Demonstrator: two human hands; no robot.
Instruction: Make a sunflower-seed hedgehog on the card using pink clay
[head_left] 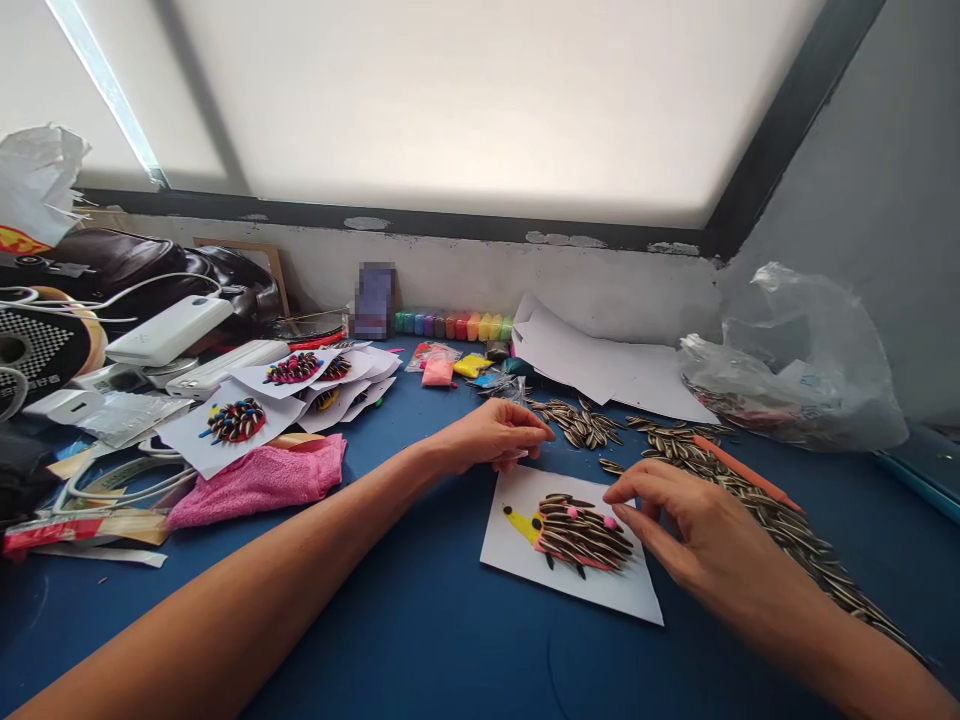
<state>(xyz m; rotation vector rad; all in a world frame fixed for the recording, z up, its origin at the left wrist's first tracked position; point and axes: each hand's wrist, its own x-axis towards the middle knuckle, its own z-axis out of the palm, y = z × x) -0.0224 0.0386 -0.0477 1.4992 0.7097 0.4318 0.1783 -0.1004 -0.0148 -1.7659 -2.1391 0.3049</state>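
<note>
A white card lies on the blue table, bearing a hedgehog figure with a yellow clay snout, black dots and a back of striped sunflower seeds. Two pink clay balls sit among the seeds. Over the card's right side is my right hand, its thumb and index fingertips slightly apart beside the right-hand pink ball, with nothing visible between them. My left hand is just beyond the card's far edge, fingers drawn together in a pinch; whatever they hold is hidden.
Loose sunflower seeds spread along the right, with an orange stick on them. Behind are clay packets, white paper sheets and a plastic bag. Finished cards, a pink cloth and clutter fill the left.
</note>
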